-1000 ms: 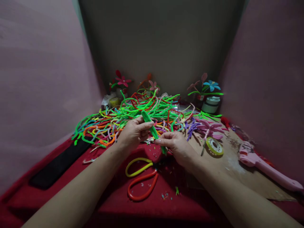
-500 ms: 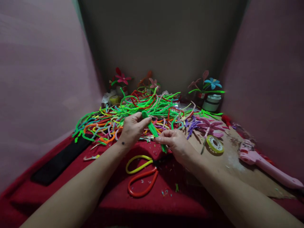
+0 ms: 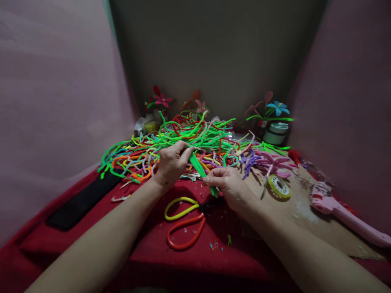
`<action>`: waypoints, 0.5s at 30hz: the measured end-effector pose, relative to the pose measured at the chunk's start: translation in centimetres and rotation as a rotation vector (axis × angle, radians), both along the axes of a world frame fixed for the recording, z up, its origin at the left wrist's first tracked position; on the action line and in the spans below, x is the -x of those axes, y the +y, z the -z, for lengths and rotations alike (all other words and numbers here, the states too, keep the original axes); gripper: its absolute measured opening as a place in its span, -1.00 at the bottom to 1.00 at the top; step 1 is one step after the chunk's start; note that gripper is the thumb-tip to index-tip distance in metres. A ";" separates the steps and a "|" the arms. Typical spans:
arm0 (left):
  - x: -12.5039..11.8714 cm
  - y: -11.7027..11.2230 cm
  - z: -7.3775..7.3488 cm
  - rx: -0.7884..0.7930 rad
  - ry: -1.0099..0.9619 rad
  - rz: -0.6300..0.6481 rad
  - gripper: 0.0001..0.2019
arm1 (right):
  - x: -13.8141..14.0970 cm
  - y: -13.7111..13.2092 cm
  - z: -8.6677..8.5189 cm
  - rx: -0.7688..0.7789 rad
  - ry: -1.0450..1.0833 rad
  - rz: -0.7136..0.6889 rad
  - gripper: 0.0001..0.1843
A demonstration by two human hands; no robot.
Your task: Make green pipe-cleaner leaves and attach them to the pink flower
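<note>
My left hand (image 3: 171,162) pinches the upper end of a green pipe-cleaner piece (image 3: 198,167) with closed fingers. My right hand (image 3: 227,185) pinches the same green piece lower down, its lower tip poking out below my fingers. Both hands hover just above a red cloth (image 3: 146,244). Right behind them spreads a big tangle of coloured pipe cleaners (image 3: 183,140), mostly bright green. Scissors with one yellow and one orange handle loop (image 3: 183,224) lie on the cloth just below my hands.
A yellow tape roll (image 3: 278,186) and purple pipe-cleaner flowers (image 3: 265,162) lie on a cardboard sheet (image 3: 305,219) at right, with a pink glue gun (image 3: 342,213) beyond. A black strip (image 3: 82,201) lies at left. Finished flowers (image 3: 161,99) and a small jar (image 3: 275,133) stand at the back wall.
My left hand's fingers have closed further over the top of the green piece, hiding its upper end. The view has shifted slightly. My right hand keeps its pinch.
</note>
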State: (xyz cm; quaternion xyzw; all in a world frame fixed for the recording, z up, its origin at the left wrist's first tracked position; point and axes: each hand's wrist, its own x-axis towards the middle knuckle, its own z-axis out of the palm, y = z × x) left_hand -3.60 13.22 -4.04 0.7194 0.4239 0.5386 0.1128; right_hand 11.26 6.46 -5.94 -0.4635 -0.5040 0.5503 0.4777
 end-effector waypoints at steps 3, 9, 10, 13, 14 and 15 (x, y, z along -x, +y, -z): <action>-0.1 0.0 0.0 0.045 -0.079 0.024 -0.83 | 0.1 0.0 -0.1 0.018 -0.001 0.002 -0.77; -0.1 0.7 -0.1 0.497 -0.513 0.315 -0.81 | -0.1 0.0 0.0 0.017 0.033 -0.009 -0.78; 0.0 0.9 -0.1 0.542 -0.550 0.365 -0.81 | -0.1 0.0 0.0 0.014 0.032 -0.008 -0.78; 0.6 1.5 -0.1 0.650 -0.598 0.517 -0.77 | 0.0 0.0 0.0 0.016 0.029 0.002 -0.78; 0.8 1.7 -0.1 0.673 -0.605 0.548 -0.76 | 0.0 0.0 0.0 0.020 0.028 0.007 -0.78; 1.0 1.9 -0.1 0.690 -0.612 0.566 -0.75 | 0.0 0.0 0.0 0.025 0.028 0.011 -0.79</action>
